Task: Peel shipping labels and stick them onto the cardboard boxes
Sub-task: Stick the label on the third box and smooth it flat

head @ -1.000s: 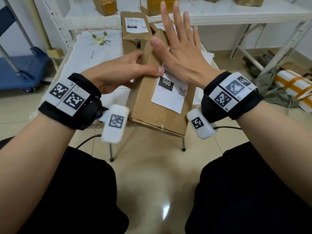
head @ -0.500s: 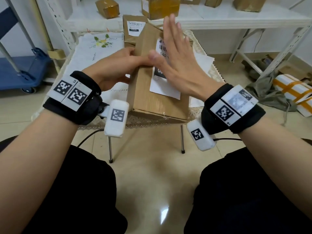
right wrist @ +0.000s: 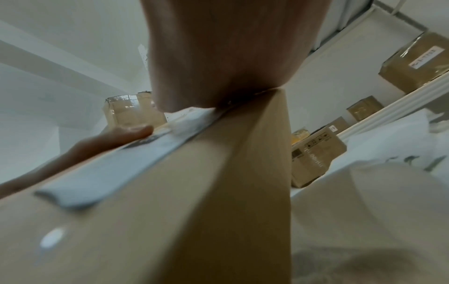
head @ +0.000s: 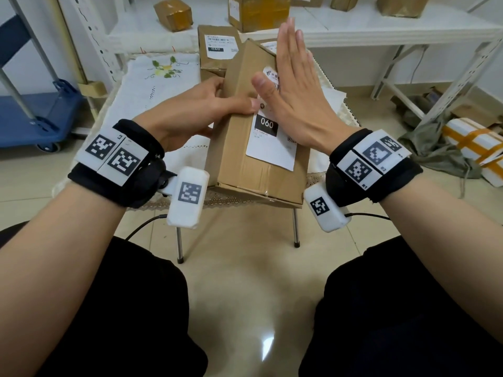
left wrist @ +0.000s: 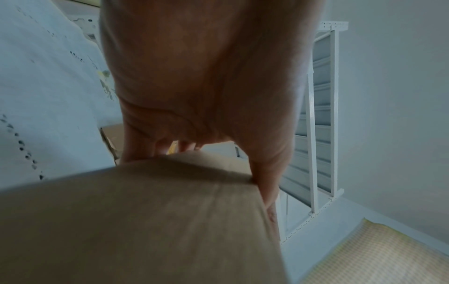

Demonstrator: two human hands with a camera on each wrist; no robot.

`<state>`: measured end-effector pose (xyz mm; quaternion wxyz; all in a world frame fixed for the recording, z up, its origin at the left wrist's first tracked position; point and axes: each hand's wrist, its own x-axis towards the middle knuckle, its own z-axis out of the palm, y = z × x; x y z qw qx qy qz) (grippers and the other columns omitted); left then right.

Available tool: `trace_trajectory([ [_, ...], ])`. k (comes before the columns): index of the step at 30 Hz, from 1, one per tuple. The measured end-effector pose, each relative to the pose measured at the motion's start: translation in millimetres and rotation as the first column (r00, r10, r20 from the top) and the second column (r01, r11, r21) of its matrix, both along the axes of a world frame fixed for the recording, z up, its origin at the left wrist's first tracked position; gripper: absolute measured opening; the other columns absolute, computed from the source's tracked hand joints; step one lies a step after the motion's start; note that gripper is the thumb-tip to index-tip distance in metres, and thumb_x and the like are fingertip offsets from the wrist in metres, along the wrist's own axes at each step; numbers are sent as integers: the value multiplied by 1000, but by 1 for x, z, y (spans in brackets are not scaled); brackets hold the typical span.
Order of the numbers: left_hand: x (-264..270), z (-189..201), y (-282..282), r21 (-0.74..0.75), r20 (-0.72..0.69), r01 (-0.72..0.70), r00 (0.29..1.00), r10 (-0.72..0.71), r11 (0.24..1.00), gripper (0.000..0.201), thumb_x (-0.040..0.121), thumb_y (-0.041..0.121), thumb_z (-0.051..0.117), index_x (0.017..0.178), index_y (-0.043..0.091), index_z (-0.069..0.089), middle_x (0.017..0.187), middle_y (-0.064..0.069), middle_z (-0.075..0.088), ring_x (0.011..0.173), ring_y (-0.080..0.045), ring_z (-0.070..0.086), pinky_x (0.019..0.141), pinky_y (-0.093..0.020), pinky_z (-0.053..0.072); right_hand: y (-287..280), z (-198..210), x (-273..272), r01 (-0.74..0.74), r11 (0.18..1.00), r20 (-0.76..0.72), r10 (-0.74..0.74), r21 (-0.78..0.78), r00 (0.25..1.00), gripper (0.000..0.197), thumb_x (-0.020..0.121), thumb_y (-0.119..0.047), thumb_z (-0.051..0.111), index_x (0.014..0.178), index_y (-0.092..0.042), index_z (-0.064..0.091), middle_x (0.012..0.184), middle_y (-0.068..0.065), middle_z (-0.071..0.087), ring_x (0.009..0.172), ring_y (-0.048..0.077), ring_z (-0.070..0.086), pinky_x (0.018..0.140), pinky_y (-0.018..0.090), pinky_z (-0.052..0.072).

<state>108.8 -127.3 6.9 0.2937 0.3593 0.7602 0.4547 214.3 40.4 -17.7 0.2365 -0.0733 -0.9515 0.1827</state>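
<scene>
Label (head: 272, 142) again exposed (box (head: 245, 159) tilted back).

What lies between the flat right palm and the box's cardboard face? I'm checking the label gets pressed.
The shipping label, under the right hand, on the cardboard box; head and right wrist views show it.

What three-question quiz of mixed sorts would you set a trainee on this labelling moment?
1. True or false: the right hand lies flat on the shipping label.
2. What number is printed on that label?
3. The left hand A) peels a label, B) grips the cardboard box, C) rests on the table.

Key: 1 true; 2 060; 3 B.
</scene>
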Motion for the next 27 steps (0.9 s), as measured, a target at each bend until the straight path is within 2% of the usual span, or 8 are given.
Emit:
trace_trajectory([
  [5,-3,-2,1,-39,32,9,999,-8,999,75,73,51,78,138,28,48,116,8,74,104,-10,72,96,-41,57,8,4,4,41,998,8,-40,-39,999,104,88,-76,10,158,-4,-16,167,14,-22,155,25,-20,126,51,-11],
  [9,-7,2,-2,-17,36,-13,999,13,1000,80,73,54,77,141,24,48,121,3,71,107,-14,71,97,-41,57,-10,-2,9,4,999,5,-5,46,1000,96,99,-71,21,159,-4,-13,167,16,-19,155,28,-17,125,56,-8],
  [11,-5,3,-3,-3,33,4,999,-3,1000,81,70,55,76,140,25,48,120,5,71,106,-13,72,93,-40,58,-15,-7,9,-1,995,8,0,98,1000,91,99,-65,21,160,-4,-10,168,15,-16,156,29,-16,125,56,-6],
  [14,0,2,-4,-10,14,35,999,-35,999,84,63,56,79,136,28,49,116,8,72,104,-11,72,92,-40,58,-12,-8,8,41,991,-19,-39,129,999,90,100,-67,18,161,-6,-7,169,16,-14,156,32,-15,124,59,-6],
  [16,1,1,-5,-16,6,57,998,-56,998,80,69,52,79,139,29,48,116,10,72,103,-9,72,93,-40,58,-7,-4,9,60,992,-36,-57,110,998,93,97,-72,14,161,-7,-7,169,15,-15,155,32,-16,123,60,-8],
  [19,2,1,-6,-9,18,65,998,-65,998,76,74,47,75,141,27,46,115,13,73,105,-9,72,93,-40,57,-1,-1,8,82,994,-59,-77,76,995,93,93,-70,10,161,-9,-7,169,13,-14,156,31,-16,123,58,-11],
  [27,-1,-2,-10,-33,42,49,998,-48,998,78,68,51,78,137,29,50,118,11,74,106,-12,72,97,-43,56,18,-5,2,151,988,-40,-152,-31,988,99,87,-76,5,161,-12,-11,169,9,-17,156,28,-17,124,53,-13],
])
